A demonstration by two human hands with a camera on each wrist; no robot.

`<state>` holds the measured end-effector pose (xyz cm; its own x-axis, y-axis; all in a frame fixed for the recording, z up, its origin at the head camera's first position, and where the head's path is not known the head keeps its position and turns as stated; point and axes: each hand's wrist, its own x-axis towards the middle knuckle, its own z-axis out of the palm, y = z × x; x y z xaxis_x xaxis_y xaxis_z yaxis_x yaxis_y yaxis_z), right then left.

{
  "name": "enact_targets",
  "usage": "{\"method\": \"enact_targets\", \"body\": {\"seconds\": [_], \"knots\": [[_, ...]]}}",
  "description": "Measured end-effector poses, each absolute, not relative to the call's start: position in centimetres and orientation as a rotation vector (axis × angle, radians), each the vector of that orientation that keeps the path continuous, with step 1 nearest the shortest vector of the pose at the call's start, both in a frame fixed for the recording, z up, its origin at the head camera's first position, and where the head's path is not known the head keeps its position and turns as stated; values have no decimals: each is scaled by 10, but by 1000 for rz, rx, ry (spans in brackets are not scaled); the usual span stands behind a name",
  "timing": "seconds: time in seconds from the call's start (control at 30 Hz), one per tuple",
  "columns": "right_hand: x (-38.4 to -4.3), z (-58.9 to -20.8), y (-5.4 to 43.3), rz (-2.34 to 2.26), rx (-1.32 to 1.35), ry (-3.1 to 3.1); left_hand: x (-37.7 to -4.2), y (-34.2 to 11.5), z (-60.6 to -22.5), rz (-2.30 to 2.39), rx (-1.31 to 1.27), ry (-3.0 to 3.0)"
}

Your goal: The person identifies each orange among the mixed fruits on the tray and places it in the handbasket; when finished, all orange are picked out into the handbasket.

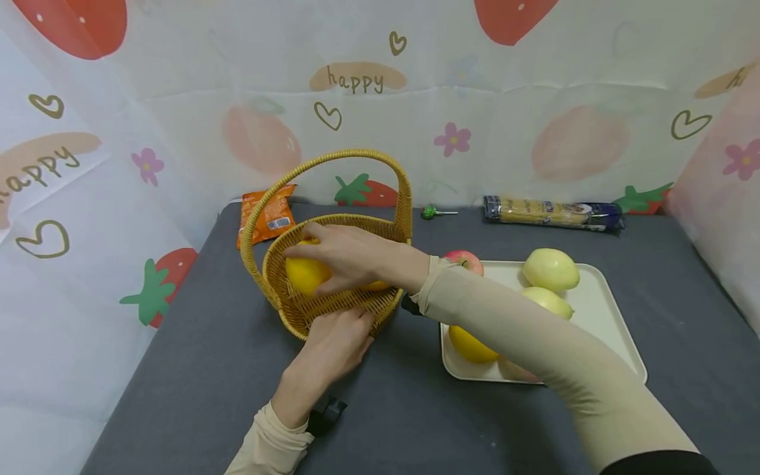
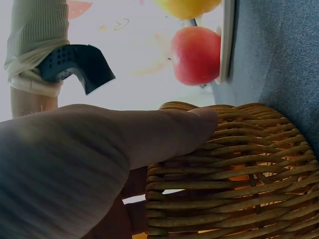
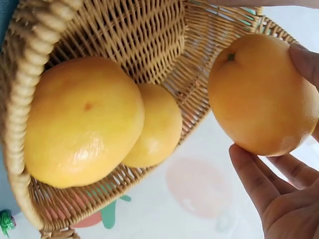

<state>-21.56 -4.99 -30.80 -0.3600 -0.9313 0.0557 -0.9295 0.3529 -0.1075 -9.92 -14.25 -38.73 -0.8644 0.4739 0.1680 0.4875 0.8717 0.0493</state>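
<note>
My right hand [image 1: 350, 257] grips an orange [image 3: 264, 94] between thumb and fingers, over the left part of the wicker basket [image 1: 350, 216]. Two more rounded orange-yellow fruits lie in the basket, a large one [image 3: 84, 122] and one [image 3: 157, 124] partly hidden behind it. On the near side, my left hand [image 1: 338, 343] holds the basket's rim. Its thumb presses on the outside of the weave in the left wrist view, while the other fingers are mostly hidden behind the rim.
Right of the basket, a cream tray [image 1: 611, 316] holds a red apple [image 1: 464, 260], pale green fruits [image 1: 551, 269] and a yellow fruit [image 1: 472, 344], partly covered by my right sleeve. Along the back lie an orange packet [image 1: 270, 214], a green lollipop [image 1: 429, 212] and a long pasta pack [image 1: 552, 213].
</note>
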Motion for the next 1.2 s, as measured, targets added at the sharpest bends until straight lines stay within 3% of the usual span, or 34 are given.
{"method": "enact_targets", "body": {"seconds": [1.2], "knots": [[-224,-338,-70,-90,-1692,2440,-97,-142,-387,-153,-737,-2875]]}}
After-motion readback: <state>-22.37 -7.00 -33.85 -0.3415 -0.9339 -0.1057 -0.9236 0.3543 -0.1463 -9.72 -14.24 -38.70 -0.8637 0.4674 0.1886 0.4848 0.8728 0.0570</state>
